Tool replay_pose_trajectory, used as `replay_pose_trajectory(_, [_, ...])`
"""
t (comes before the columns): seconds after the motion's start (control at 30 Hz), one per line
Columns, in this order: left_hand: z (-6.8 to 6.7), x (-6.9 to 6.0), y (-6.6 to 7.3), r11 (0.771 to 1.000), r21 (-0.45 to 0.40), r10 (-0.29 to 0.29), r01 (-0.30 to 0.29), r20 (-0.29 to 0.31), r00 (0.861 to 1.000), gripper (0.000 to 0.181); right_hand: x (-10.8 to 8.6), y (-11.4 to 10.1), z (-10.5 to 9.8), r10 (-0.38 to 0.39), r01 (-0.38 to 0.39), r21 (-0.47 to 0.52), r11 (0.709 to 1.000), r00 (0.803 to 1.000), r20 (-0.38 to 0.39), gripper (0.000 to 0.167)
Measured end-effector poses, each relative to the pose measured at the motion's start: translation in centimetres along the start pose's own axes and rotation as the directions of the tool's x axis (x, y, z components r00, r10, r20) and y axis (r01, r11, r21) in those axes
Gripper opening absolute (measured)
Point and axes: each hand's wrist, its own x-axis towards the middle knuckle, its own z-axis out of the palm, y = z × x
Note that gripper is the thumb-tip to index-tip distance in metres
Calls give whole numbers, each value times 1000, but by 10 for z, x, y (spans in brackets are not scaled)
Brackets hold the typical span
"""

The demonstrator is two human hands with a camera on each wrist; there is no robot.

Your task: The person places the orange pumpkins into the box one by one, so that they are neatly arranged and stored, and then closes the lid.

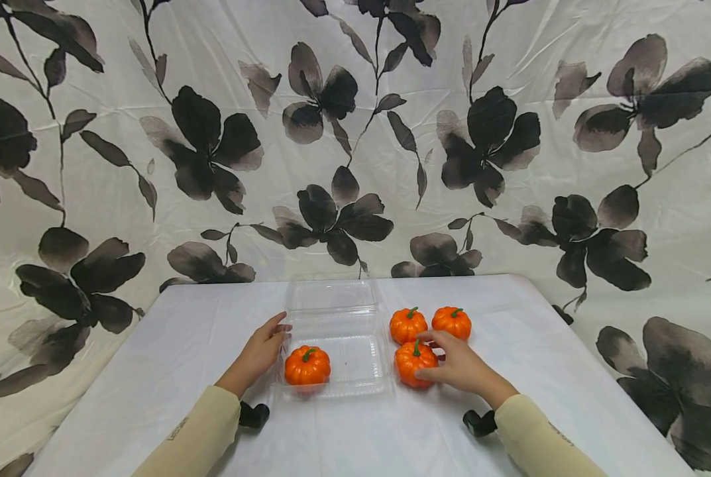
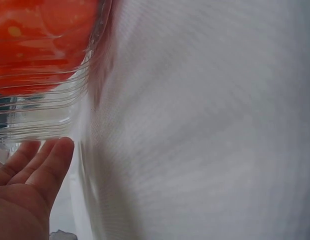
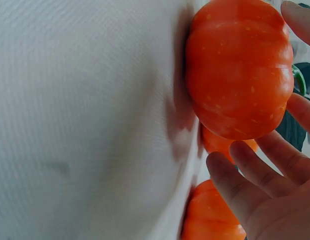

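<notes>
White table (image 1: 343, 440), left hand (image 1: 261, 349) straight-fingered beside clear container (image 1: 358, 361), right hand (image 1: 464, 366) spread around 1 orange pumpkin (image 1: 410, 364)

Floral backdrop (image 1: 409, 172); white-covered table (image 1: 355, 434)

Left wrist view: pumpkin (image 2: 40, 40) cut off

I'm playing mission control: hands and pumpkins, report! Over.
Left hand at clear clamshell. Right hand at nearest loose pumpkin, grip unclear. Clamshell open, one pumpkin inside; nothing visibly blocking.
</notes>
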Motion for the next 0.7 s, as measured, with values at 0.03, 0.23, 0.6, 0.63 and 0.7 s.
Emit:
replay_pose_trajectory(0.03, [0, 0, 0, 1000, -1, -1, 1, -1, 1000, 55, 0, 0, 1, 6, -6, -2, 1000, 1000, 2, 65])
replay_pose_trajectory(0.23, [1, -1, 1, 1000, -2, -2, 2, -7, 1000, 55, 2, 2, 3, 32, -32, -2, 999, 999, 10, 67])
replay_pose_trajectory(0.6, [1, 0, -1, 1000, 3, 7, -7, -7, 1000, 55, 2, 2, 5, 38, -38, -24, 999, 999, 20, 71])
replay_pose_trajectory(0.63, [1, 1, -1, 1000, 4, 7, -7, -8, 1000, 55, 2, 2, 5, 41, -40, -24, 999, 999, 21, 72])
replay_pose_trajectory(0.7, [1, 1, -1, 1000, -1, 2, -2, -8, 1000, 55, 2, 2, 5, 42, -41, -30, 999, 999, 24, 73])
